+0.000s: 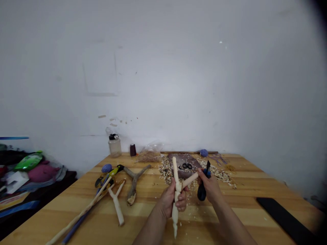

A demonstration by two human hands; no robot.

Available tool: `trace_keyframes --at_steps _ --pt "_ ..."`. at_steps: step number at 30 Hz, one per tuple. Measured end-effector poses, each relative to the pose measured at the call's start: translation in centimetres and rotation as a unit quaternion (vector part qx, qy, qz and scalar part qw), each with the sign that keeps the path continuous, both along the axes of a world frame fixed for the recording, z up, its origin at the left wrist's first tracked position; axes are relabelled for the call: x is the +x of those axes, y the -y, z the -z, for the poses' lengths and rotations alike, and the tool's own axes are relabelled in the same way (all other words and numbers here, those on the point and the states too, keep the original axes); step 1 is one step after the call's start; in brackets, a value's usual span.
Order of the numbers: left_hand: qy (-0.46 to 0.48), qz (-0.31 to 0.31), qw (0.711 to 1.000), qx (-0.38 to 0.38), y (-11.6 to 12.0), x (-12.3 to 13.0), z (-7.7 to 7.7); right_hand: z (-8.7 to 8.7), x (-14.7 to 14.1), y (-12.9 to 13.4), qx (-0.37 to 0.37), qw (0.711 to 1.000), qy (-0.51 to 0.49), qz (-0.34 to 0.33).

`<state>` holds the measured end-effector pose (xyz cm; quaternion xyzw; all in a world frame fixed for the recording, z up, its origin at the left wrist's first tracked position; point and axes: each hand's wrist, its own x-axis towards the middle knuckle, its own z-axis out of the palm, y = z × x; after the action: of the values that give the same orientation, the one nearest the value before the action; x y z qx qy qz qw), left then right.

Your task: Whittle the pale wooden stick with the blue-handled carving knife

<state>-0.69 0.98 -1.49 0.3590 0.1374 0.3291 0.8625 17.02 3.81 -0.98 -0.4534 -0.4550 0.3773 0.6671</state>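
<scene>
My left hand (171, 199) grips a peeled, pale forked stick (175, 170) at its fork, with one long arm pointing up and the stem hanging down towards me. My right hand (211, 185) is shut on a carving knife (201, 191) with a dark blue and black handle, its short blade (208, 166) pointing up. The right fingers sit against the end of the stick's side branch. Another peeled fork (117, 204) and a barked forked branch (134, 180) lie left of my hands.
Wood shavings (219, 173) surround a dark board (178, 161) holding black-handled scissors (185, 166) on the wooden table (255, 204). Long sticks (79, 214) lie at left. A plastic bottle (114, 146) stands at the back by the wall. A black strip (283, 217) lies at right.
</scene>
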Motion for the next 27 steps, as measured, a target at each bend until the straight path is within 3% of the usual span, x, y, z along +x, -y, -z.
trace_keyframes --at_steps 6,12,18,21,27 --pt "0.040 -0.034 0.998 0.034 0.8 -0.3 -0.9 0.3 -0.2 -0.1 -0.008 1.000 0.009 0.020" --pt "0.057 -0.197 0.976 0.073 0.6 -0.2 -1.4 1.4 -0.5 -0.7 -0.029 0.998 0.037 0.036" --pt "-0.001 -0.364 0.930 0.043 -0.6 -0.2 -0.8 2.3 -0.8 -1.0 -0.016 0.994 0.105 0.041" --pt "-0.010 -0.383 0.923 0.037 -1.2 -0.6 -0.6 2.1 -0.4 -1.0 0.000 0.990 0.135 0.040" --pt "-0.004 -0.345 0.939 0.006 -1.7 -1.4 -0.6 2.4 -1.1 -1.1 0.034 0.986 0.164 0.024"
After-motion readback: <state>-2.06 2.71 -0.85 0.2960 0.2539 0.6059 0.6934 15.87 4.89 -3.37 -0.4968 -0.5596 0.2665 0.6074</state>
